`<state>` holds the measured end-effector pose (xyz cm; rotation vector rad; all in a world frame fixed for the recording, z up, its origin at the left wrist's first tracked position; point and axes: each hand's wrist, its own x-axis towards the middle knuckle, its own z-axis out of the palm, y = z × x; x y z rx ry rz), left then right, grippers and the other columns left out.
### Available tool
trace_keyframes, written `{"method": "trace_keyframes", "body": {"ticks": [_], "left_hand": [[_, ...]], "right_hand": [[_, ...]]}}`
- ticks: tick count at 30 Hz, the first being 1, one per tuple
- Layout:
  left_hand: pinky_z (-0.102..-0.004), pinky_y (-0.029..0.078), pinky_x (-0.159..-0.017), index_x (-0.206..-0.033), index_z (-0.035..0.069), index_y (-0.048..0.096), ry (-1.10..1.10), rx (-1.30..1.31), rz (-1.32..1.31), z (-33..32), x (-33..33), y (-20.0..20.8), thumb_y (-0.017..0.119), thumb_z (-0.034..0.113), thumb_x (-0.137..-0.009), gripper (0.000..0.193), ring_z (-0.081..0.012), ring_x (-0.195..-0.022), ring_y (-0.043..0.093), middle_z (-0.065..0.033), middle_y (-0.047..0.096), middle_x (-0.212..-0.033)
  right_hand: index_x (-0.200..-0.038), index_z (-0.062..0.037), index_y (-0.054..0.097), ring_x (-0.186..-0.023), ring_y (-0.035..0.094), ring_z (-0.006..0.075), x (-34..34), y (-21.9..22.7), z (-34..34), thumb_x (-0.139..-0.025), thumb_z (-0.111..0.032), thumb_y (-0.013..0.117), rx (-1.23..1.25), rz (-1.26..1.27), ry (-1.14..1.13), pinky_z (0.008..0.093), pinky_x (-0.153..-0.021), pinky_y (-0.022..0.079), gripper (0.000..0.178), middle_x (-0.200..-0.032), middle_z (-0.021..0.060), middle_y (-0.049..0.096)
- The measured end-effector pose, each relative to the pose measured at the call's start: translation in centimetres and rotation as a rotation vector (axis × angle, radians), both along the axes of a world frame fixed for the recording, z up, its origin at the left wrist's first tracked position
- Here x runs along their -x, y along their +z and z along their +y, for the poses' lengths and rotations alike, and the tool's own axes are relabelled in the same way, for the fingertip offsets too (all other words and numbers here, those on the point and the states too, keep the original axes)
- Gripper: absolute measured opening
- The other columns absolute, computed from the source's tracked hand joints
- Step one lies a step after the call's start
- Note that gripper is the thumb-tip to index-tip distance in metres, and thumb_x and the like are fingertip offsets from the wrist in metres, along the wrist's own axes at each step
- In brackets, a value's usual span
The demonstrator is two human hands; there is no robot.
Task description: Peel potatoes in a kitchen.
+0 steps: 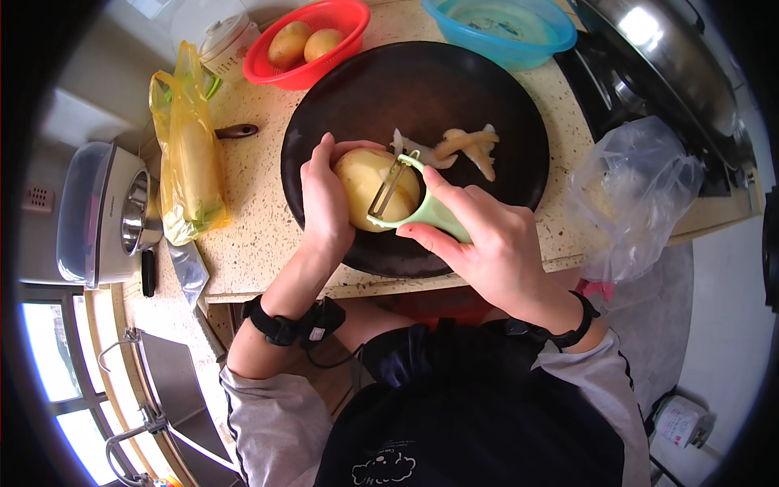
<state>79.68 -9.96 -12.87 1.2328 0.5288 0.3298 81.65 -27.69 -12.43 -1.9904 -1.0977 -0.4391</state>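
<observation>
Head view: above a dark tray (398, 89), a potato (357, 180) is clamped in the fingers of the left hand (323, 195), a green peeler (441, 214) in those of the right hand (497, 235); its blade (385, 191) is apparently laid on the potato. Peel strips (471, 140) are strewn nearby.

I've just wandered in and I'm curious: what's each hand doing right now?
Left hand: closed around a potato.
Right hand: closed, holding a green peeler with its blade over the potato.

Left hand (326, 195) partly hidden behind potato (359, 180); blue basin (505, 55) cut by top edge.
</observation>
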Motion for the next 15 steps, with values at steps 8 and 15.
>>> {"method": "trace_keyframes", "body": {"ticks": [8, 15], "left_hand": [[-0.0318, 0.047, -0.076, -0.083, -0.006, 0.062, -0.017, 0.068, 0.028, 0.3, -0.1, 0.2, 0.023, 0.026, -0.092, 0.051, -0.0218, -0.073, 0.060, -0.0151, 0.064, -0.078], [-0.0335, 0.046, -0.079, -0.087, -0.004, 0.061, -0.015, 0.147, 0.045, 0.4, -0.1, 0.3, 0.024, 0.028, -0.092, 0.049, -0.0243, -0.077, 0.060, -0.0167, 0.063, -0.083]], "right_hand": [[-0.112, 0.0007, 0.056, -0.048, 0.054, 0.0157, 1.1, -1.3, 0.7, -0.066, -0.019, 0.078, -0.041, -0.010, -0.062, 0.0284, -0.043, 0.045, 0.054, -0.063, 0.0048, 0.053], [-0.111, -0.0011, 0.056, -0.039, 0.044, 0.0114, 1.5, -3.1, 0.7, -0.073, -0.034, 0.071, -0.097, -0.116, -0.096, 0.0262, -0.032, 0.034, 0.052, -0.055, 0.0005, 0.038]]}}
